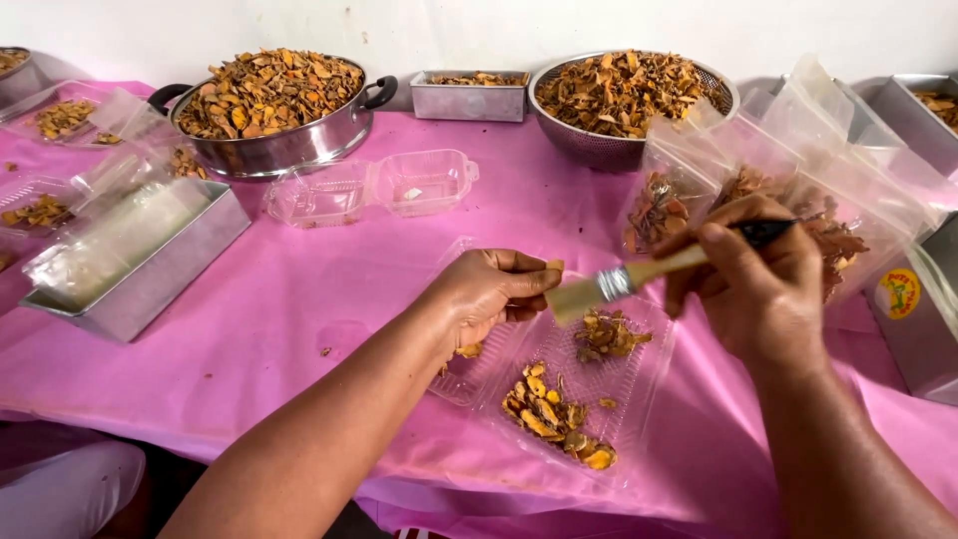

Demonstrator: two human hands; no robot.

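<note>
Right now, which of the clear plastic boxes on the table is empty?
The open hinged clamshell box beside the handled steel pot; the clear tray under the hands holds dried pieces.

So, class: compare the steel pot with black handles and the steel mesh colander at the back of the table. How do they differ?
The pot has solid shiny walls; the colander has perforated mesh walls. The pot has two black side handles; the colander shows none. The pot stands back left, the colander back right, with a small steel tray between them. Both are round, metal and heaped with dried orange-brown pieces on the pink tablecloth.

steel tin point(918, 329) cut by right edge, brush handle point(763, 233) hidden in right hand point(753, 284)
</note>
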